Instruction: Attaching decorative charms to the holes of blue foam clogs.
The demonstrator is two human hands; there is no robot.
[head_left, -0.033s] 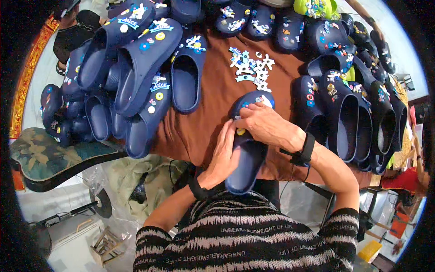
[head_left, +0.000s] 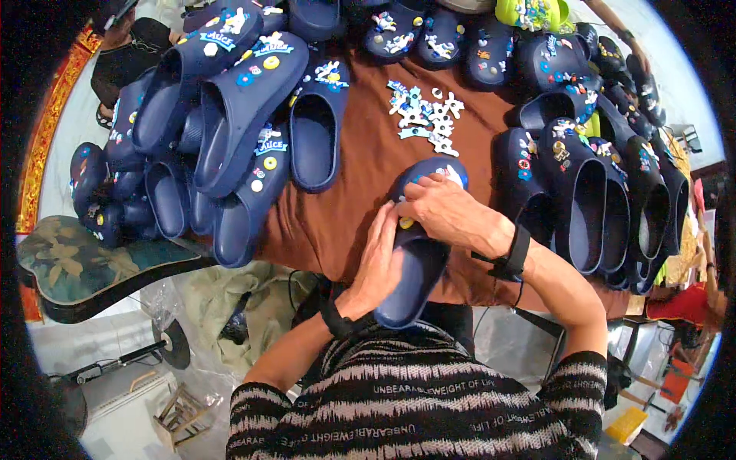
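Observation:
A navy blue clog [head_left: 418, 264] lies lengthwise at the near edge of a brown-covered table [head_left: 360, 184], its toe pointing away from me. My left hand [head_left: 381, 261] grips its left side, thumb near a small yellow charm [head_left: 405, 223]. My right hand [head_left: 445, 211] lies across the toe, fingers pressing on the top, where a white charm [head_left: 452, 175] shows. A black band sits on each wrist.
A loose heap of white and blue charms [head_left: 425, 115] lies just beyond the clog. Several navy clogs are piled at the left [head_left: 230, 123], along the back [head_left: 460, 38] and at the right [head_left: 590, 192]. A patterned chair seat [head_left: 84, 257] stands at the lower left.

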